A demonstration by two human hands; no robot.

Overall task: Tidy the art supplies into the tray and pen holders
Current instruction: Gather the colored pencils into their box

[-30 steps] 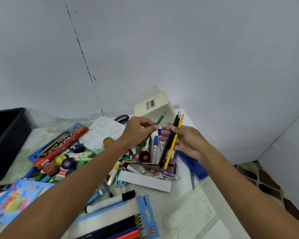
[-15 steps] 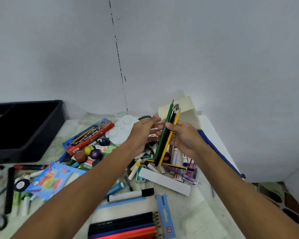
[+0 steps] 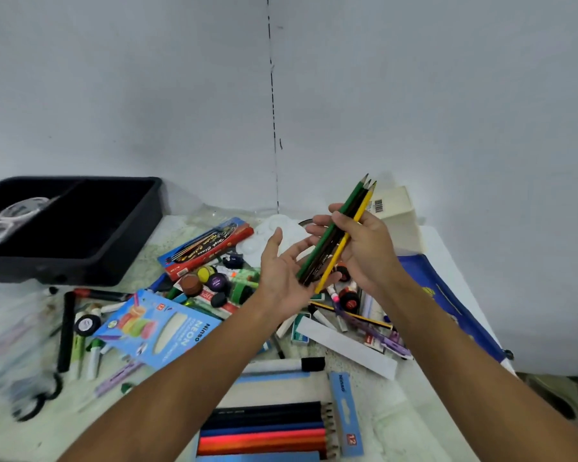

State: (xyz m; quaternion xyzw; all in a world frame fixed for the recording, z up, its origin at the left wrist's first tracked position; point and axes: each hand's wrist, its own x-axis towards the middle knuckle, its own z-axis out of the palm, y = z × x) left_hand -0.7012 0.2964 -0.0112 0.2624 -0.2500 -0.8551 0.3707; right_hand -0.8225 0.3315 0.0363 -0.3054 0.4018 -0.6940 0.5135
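Barely begun: the right hand [image 3: 364, 248] grips a pencil bundle [image 3: 336, 236] above mid-bench, the left hand [image 3: 281, 271] spread beneath, while most supplies litter the bench [image 3: 414, 411] and the black tray [image 3: 124, 248] at its far-left corner looks largely unfilled.

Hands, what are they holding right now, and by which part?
The right hand grips a bundle of pencils around mid-shaft. The left hand is open under their blunt ends.

Scissors [image 3: 30, 400] at left blurred; black tray [image 3: 80, 261] cut off
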